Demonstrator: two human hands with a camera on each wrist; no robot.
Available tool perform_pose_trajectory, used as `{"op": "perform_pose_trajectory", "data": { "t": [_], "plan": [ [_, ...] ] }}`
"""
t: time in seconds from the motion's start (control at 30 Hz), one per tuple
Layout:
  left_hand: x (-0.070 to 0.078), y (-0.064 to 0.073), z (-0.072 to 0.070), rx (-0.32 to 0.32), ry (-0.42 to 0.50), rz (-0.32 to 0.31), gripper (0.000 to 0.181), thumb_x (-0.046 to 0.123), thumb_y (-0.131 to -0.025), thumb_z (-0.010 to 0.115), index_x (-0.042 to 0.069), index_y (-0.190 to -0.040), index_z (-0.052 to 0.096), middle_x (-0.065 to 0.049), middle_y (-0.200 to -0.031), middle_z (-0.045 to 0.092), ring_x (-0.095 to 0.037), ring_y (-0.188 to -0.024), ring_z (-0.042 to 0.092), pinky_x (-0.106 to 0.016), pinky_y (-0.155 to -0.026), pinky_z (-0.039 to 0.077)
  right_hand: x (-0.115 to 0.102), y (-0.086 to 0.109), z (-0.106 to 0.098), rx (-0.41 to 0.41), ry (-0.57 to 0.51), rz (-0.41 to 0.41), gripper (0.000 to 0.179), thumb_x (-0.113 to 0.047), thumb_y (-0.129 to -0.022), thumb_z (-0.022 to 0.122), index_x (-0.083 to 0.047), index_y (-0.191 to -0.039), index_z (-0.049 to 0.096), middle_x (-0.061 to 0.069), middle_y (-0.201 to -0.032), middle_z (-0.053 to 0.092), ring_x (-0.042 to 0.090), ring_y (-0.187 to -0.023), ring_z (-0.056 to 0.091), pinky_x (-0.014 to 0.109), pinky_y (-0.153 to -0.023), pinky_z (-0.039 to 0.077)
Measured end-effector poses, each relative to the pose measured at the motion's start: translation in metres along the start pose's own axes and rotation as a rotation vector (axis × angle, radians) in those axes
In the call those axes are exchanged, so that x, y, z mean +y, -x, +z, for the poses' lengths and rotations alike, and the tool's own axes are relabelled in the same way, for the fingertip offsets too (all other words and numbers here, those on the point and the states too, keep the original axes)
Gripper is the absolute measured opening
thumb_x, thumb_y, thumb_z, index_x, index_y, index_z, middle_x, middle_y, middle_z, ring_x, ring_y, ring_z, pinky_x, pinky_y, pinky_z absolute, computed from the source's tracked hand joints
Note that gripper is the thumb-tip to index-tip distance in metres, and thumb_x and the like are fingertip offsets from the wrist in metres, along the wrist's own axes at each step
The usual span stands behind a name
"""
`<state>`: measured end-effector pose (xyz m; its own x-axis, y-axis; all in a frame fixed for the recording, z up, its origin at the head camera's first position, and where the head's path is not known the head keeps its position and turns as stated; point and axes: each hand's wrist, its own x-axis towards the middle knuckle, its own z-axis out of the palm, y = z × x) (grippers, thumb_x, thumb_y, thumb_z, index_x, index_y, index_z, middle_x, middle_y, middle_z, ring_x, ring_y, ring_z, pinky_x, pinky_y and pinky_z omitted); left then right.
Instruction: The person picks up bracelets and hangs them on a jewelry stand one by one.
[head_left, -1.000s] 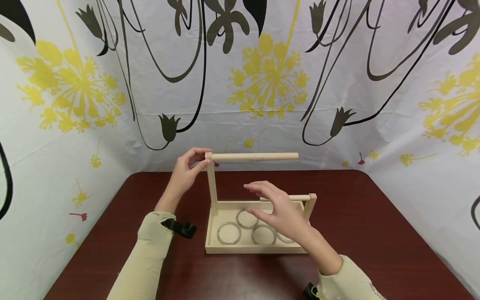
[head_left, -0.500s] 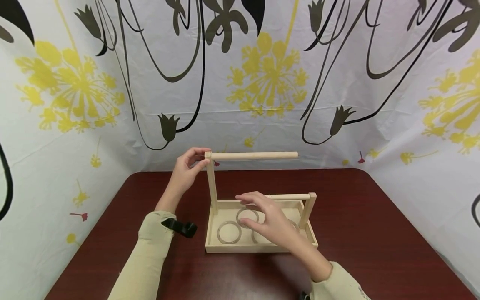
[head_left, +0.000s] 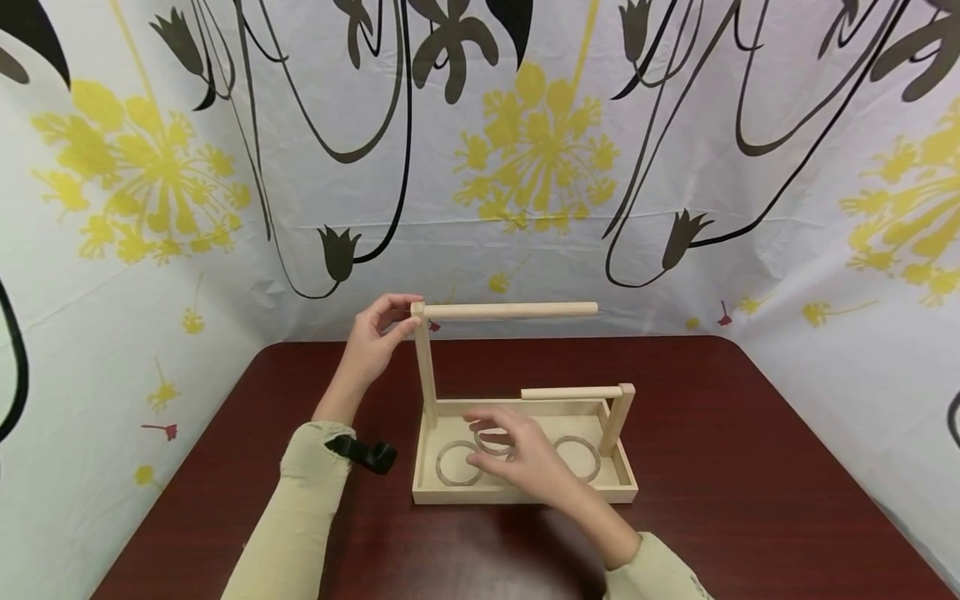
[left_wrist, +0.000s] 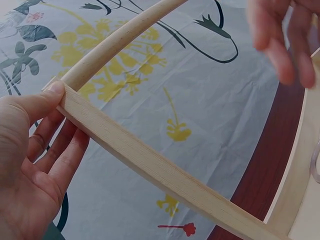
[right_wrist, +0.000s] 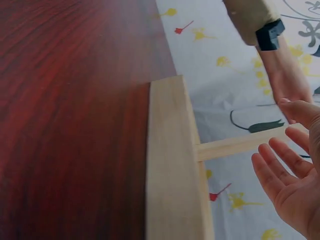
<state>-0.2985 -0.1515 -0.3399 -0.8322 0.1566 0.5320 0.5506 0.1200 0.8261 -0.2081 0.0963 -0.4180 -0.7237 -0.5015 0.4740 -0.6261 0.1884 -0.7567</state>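
Observation:
My left hand (head_left: 372,343) pinches the top of a tall wooden post (head_left: 426,367), thumb in front, as the left wrist view confirms. From that post a long wooden rod (head_left: 513,311) runs right. The post rises from a shallow wooden tray (head_left: 525,497). Over the tray hovers my right hand (head_left: 525,461), thumb and fingers apart, with nothing between them in the right wrist view. Clear rings lie in the tray: a left ring (head_left: 438,464), a middle ring (head_left: 491,452) partly behind the fingers, and a right ring (head_left: 598,459). The hand hides part of the tray floor.
A shorter wooden rod (head_left: 570,392) points left from a short post (head_left: 617,421) at the tray's right end. The dark red table (head_left: 750,467) extends around the tray. A patterned cloth (head_left: 480,183) hangs behind it.
My right hand has moved left and down over the tray, uncovering the right ring and short rod and covering more of the middle. The left hand keeps its place on the post.

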Motion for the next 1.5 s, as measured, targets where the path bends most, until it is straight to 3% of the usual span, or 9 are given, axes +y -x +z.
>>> {"op": "perform_pose_trajectory", "data": {
  "t": [0.27, 0.6, 0.87, 1.1, 1.27, 1.5],
  "plan": [
    [0.000, -0.001, 0.001, 0.007, 0.014, -0.012, 0.028, 0.000, -0.096, 0.062, -0.008, -0.122, 0.060, -0.025, -0.124, 0.062, 0.000, -0.101, 0.063, -0.016, -0.083, 0.054, 0.018, 0.003, 0.009, -0.006, -0.036, 0.061, 0.051, -0.009, -0.087, 0.076, 0.003, -0.133, 0.057, 0.021, -0.127, 0.063, 0.043, -0.111, 0.063, 0.047, -0.094, 0.056],
    [-0.001, 0.000, 0.001, 0.005, 0.017, -0.014, 0.028, 0.001, -0.096, 0.062, -0.007, -0.123, 0.060, -0.025, -0.123, 0.062, 0.000, -0.100, 0.064, -0.017, -0.083, 0.054, 0.037, 0.008, 0.015, -0.032, -0.157, 0.235, 0.050, -0.013, -0.089, 0.075, 0.000, -0.133, 0.056, 0.024, -0.132, 0.059, 0.045, -0.118, 0.061, 0.046, -0.099, 0.053],
    [-0.002, -0.001, 0.001, 0.005, 0.018, -0.012, 0.028, 0.001, -0.096, 0.062, -0.007, -0.123, 0.060, -0.025, -0.122, 0.062, 0.000, -0.100, 0.063, -0.017, -0.082, 0.054, 0.042, 0.008, 0.017, -0.037, -0.101, 0.307, 0.050, -0.016, -0.089, 0.075, 0.000, -0.133, 0.056, 0.024, -0.133, 0.059, 0.043, -0.117, 0.063, 0.040, -0.093, 0.057],
    [-0.003, -0.001, 0.000, 0.007, 0.017, -0.014, 0.028, 0.001, -0.096, 0.062, -0.007, -0.123, 0.060, -0.016, -0.119, 0.064, -0.001, -0.101, 0.064, -0.019, -0.083, 0.055, 0.043, 0.006, 0.022, 0.005, -0.091, 0.353, 0.048, -0.015, -0.088, 0.075, 0.000, -0.130, 0.058, 0.024, -0.130, 0.060, 0.042, -0.115, 0.064, 0.033, -0.090, 0.058],
    [-0.003, -0.001, 0.001, 0.011, 0.018, -0.004, 0.027, 0.001, -0.096, 0.063, -0.007, -0.122, 0.061, -0.008, -0.117, 0.065, -0.001, -0.101, 0.064, -0.018, -0.082, 0.055, 0.042, 0.001, 0.030, 0.005, -0.061, 0.354, 0.049, -0.012, -0.085, 0.078, 0.003, -0.128, 0.059, 0.025, -0.128, 0.061, 0.042, -0.115, 0.063, 0.044, -0.097, 0.055],
    [-0.004, 0.000, 0.001, 0.010, 0.005, 0.001, 0.027, 0.003, -0.096, 0.063, -0.006, -0.122, 0.060, 0.009, -0.111, 0.065, -0.002, -0.101, 0.064, -0.021, -0.082, 0.056, 0.041, -0.008, 0.040, -0.035, 0.108, 0.357, 0.060, -0.019, -0.081, 0.082, -0.002, -0.133, 0.058, 0.022, -0.130, 0.063, 0.037, -0.118, 0.062, 0.052, -0.102, 0.048]
  ]
}}
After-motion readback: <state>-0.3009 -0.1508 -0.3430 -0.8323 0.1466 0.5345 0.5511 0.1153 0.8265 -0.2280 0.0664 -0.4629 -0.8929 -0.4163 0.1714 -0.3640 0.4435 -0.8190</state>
